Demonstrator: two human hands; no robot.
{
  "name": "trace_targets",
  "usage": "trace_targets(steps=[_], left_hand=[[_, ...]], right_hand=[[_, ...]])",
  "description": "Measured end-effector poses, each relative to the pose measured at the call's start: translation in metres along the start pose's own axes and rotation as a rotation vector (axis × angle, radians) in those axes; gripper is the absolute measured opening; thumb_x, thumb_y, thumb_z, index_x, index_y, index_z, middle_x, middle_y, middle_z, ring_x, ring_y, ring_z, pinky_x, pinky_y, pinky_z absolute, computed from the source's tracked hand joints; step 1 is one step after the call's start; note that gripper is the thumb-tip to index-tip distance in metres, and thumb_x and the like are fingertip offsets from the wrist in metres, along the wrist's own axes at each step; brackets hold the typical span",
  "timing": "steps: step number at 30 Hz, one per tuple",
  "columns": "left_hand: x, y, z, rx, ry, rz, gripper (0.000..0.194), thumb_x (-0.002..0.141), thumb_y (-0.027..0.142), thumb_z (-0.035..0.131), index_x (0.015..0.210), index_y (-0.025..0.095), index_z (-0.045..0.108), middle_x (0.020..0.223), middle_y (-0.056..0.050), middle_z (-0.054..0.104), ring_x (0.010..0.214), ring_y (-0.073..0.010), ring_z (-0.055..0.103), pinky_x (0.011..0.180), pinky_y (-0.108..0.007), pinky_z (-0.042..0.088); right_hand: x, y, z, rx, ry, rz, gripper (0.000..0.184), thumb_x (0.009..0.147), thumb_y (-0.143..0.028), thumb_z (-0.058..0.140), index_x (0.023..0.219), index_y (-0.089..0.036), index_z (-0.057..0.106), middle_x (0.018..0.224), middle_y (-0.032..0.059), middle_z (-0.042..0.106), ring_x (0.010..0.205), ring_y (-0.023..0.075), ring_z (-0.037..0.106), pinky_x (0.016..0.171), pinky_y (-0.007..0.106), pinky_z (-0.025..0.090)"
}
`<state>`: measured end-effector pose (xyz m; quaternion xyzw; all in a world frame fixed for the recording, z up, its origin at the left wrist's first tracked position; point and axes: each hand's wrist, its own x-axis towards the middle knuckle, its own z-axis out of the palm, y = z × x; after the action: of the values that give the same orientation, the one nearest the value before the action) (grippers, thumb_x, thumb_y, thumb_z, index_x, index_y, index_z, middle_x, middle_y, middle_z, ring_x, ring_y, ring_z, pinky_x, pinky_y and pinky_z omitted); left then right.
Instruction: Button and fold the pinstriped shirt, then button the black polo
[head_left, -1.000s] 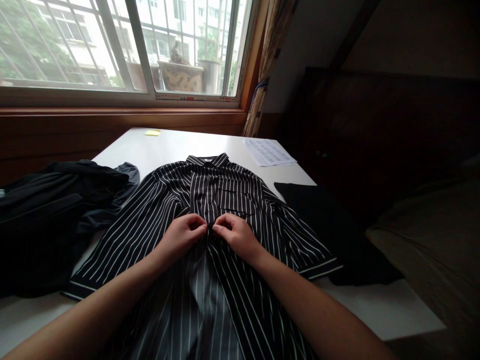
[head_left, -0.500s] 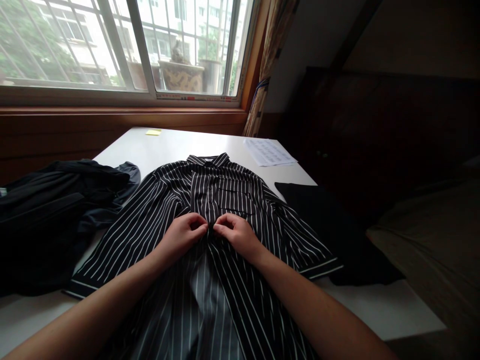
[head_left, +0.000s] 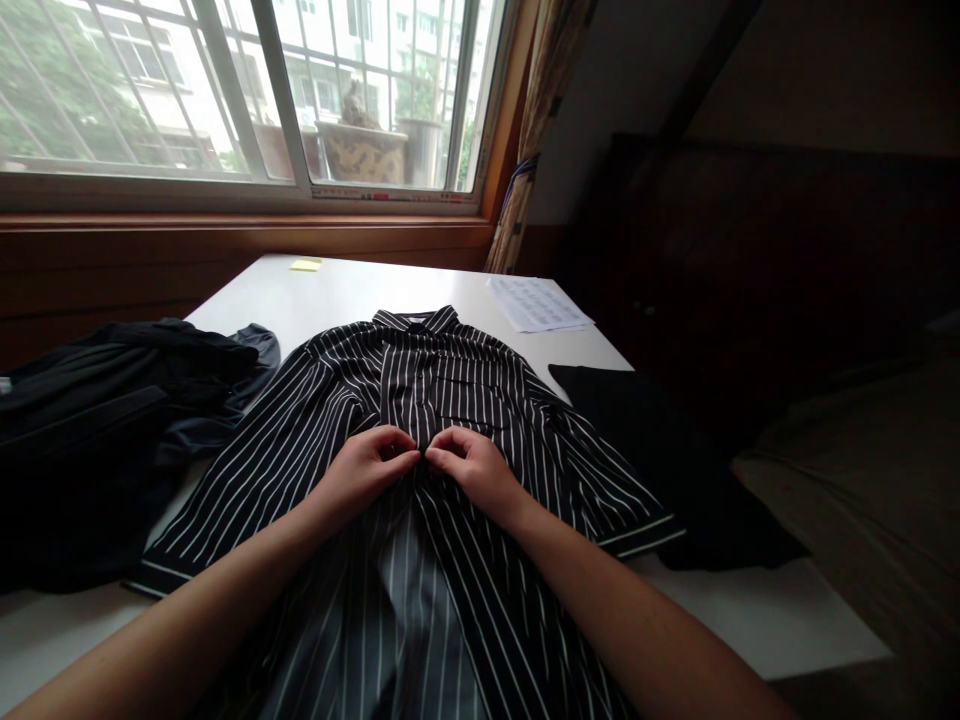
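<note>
A black shirt with white stripes (head_left: 472, 400) lies face up, collar away from me and sleeves spread to both sides. Above my hands its front is together; below them it parts and shows the greyer inside. My left hand (head_left: 375, 465) pinches the front edge from the left, thumb and forefinger closed on the fabric. From the right, my right hand (head_left: 476, 470) pinches the same placket, its fingertips almost touching the left ones. Any button between the fingertips is too small to make out.
Dark clothes are heaped on the white table (head_left: 360, 280) at left, a heap (head_left: 112, 430) beside the sleeve. A folded black garment (head_left: 667, 470) lies at right. Printed sheets (head_left: 536, 304) and a yellow sticky note (head_left: 306, 265) lie toward the window (head_left: 375, 100).
My left fingertips have shifted slightly right, closer to the right ones. The right hand and the shirt look almost unchanged.
</note>
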<state>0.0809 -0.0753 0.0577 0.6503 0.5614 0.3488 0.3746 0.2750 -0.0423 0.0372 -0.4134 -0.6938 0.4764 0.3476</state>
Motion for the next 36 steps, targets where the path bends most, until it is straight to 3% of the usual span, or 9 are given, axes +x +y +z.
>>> trace_targets(steps=[8,17,25,36], left_hand=[[-0.0002,-0.0001,-0.0002,-0.004,-0.006,-0.009,0.022,0.081,0.039,0.065,0.087,0.019,0.073,0.089,-0.005,0.073,0.084,-0.0218,0.066,0.075,-0.031,0.05],[-0.0003,0.0004,-0.0006,-0.024,-0.016,-0.035,0.028,0.084,0.043,0.064,0.089,0.017,0.072,0.088,-0.005,0.073,0.071,-0.0182,0.064,0.062,-0.027,0.048],[-0.0003,-0.0001,-0.0005,-0.07,-0.027,-0.063,0.031,0.083,0.045,0.064,0.09,0.016,0.072,0.084,-0.004,0.07,0.067,-0.0164,0.061,0.059,-0.026,0.046],[0.0008,-0.0047,-0.0013,-0.153,-0.073,-0.099,0.034,0.084,0.047,0.063,0.091,0.015,0.072,0.074,-0.001,0.065,0.064,-0.0148,0.057,0.058,-0.024,0.045]], right_hand=[[0.0001,0.0012,-0.0001,0.001,-0.009,-0.001,0.01,0.086,-0.028,0.064,0.085,-0.02,0.069,0.08,0.0006,0.068,0.077,0.0164,0.064,0.075,0.029,0.051],[0.0009,0.0021,0.0004,0.053,-0.015,-0.004,0.012,0.088,-0.028,0.062,0.088,-0.019,0.07,0.082,0.0016,0.069,0.076,0.0162,0.066,0.074,0.029,0.052],[0.0002,0.0037,-0.0002,-0.041,0.024,-0.073,0.012,0.089,-0.029,0.063,0.09,-0.02,0.071,0.087,0.0023,0.069,0.084,0.017,0.066,0.078,0.03,0.052],[-0.0031,0.0013,0.0008,-0.121,0.018,-0.171,0.013,0.083,-0.024,0.071,0.096,-0.022,0.069,0.09,-0.0003,0.068,0.076,0.0129,0.063,0.07,0.026,0.051]])
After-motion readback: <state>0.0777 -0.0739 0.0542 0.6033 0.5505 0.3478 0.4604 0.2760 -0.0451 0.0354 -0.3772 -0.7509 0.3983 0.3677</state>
